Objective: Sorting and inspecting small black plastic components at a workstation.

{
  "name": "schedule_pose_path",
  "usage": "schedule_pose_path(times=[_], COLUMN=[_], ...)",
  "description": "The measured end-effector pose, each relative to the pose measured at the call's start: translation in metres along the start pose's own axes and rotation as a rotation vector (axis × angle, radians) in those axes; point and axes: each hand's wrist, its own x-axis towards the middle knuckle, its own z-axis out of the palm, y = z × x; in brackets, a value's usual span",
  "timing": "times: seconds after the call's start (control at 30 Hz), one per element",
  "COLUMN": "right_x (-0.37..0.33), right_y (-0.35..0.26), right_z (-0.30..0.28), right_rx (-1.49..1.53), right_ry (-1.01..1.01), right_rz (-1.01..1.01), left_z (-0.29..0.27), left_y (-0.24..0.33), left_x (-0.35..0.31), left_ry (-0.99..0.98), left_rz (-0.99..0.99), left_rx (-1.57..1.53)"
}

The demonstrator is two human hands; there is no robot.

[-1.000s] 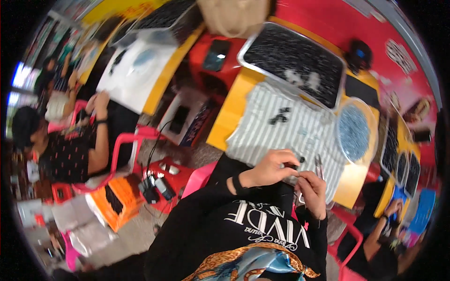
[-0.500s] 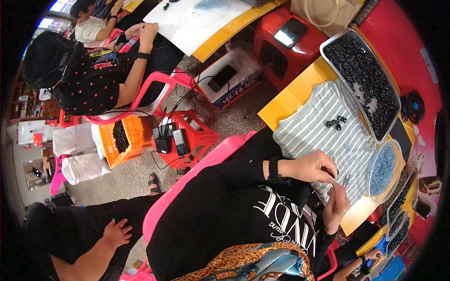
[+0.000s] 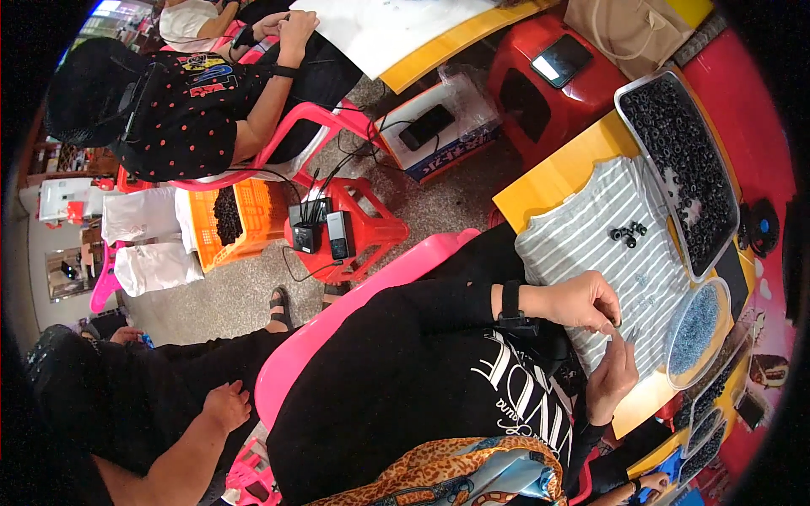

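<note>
Close together over a grey-and-white striped cloth, my two hands meet at their fingertips. My left hand, with a black band at the wrist, is pinched on a small dark piece too tiny to name. My right hand is closed just below it, thumb and finger raised to the same spot; what it grips is hidden. A thin grey metal tip shows beside its fingers, and I cannot tell whether it is held. Several black ring-like parts lie on the cloth beyond, near a few small bluish bits.
At the table's far side are a tray of black parts and a round tub of blue-grey pieces. A red stool with a phone stands behind. To the left, a seated person and another person's hand appear.
The view has shifted, so most things sit further right in it. My hands stay joined at the fingertips. At lower left, the other person's spread fingers have drawn together.
</note>
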Motion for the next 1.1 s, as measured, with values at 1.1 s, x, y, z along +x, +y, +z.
schedule_pose_path(times=[1.1], right_x=[-0.033], right_y=[0.024], right_z=[-0.021], right_rx=[0.069], right_ry=[0.074], right_rz=[0.405], left_z=[0.002], left_y=[0.008], left_x=[-0.007], left_ry=[0.042], left_rz=[0.14], left_rx=[-0.032])
